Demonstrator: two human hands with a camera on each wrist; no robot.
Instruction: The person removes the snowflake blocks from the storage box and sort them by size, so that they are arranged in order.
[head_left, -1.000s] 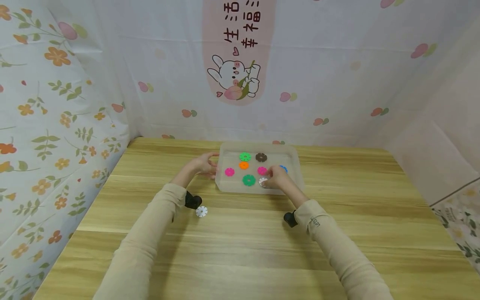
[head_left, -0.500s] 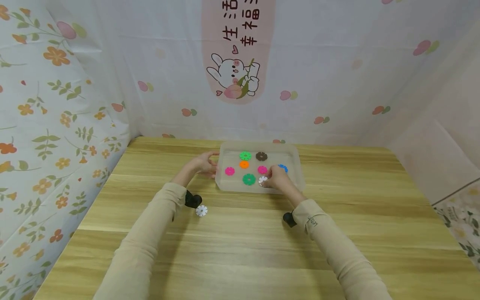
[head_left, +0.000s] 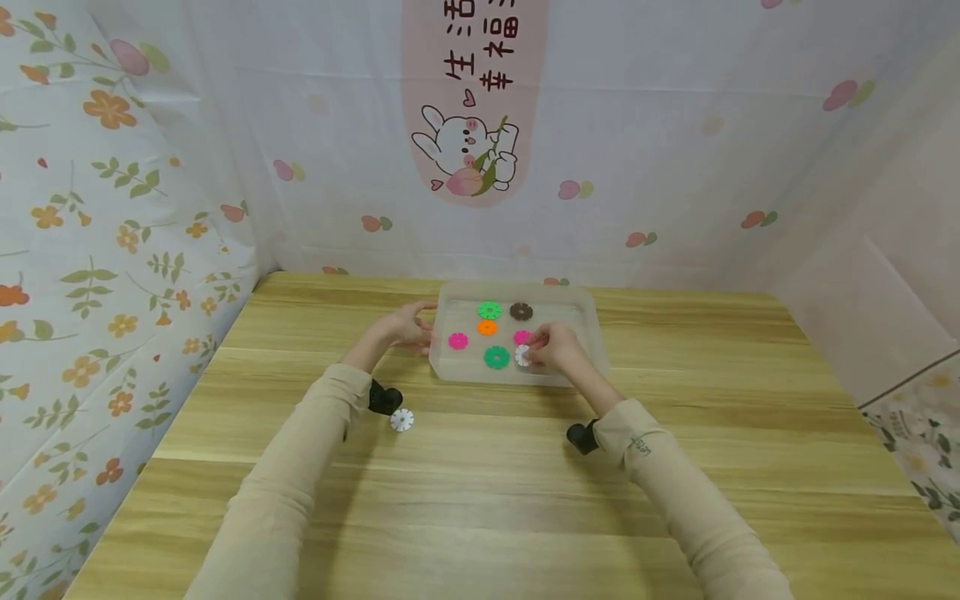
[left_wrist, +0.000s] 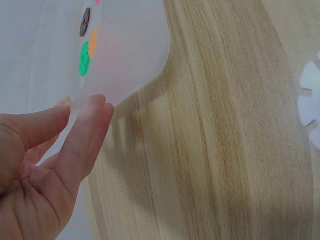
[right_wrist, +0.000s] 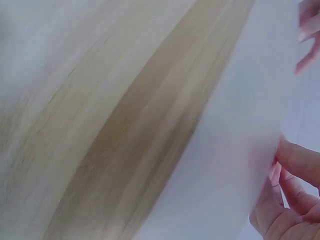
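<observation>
In the head view my right hand [head_left: 557, 346] reaches into a translucent plastic tray [head_left: 442, 371] and pinches a white slotted snowflake disc [head_left: 522, 356]. The right wrist view shows this hand [right_wrist: 295, 195] behind the tray's cloudy wall, which hides the disc. My left hand [head_left: 408, 327] is at the tray's left end, fingers extended and fingertips at the outside of its corner. Inside lie a teal disc [head_left: 497, 357], a light green disc [head_left: 489, 310], a brown disc [head_left: 521, 311], an orange disc [head_left: 487, 327] and two pink discs [head_left: 458, 341].
Another white disc [head_left: 402, 420] lies on the wooden table [head_left: 480, 500], in front of the tray and near the left wrist's black camera [head_left: 385, 398]. A patterned cloth [head_left: 637, 167] hangs behind the table's back edge.
My right hand has shifted slightly up with the white disc, which now appears narrower and tilted. A blue disc visible before is now hidden behind that hand. The left hand stays put.
</observation>
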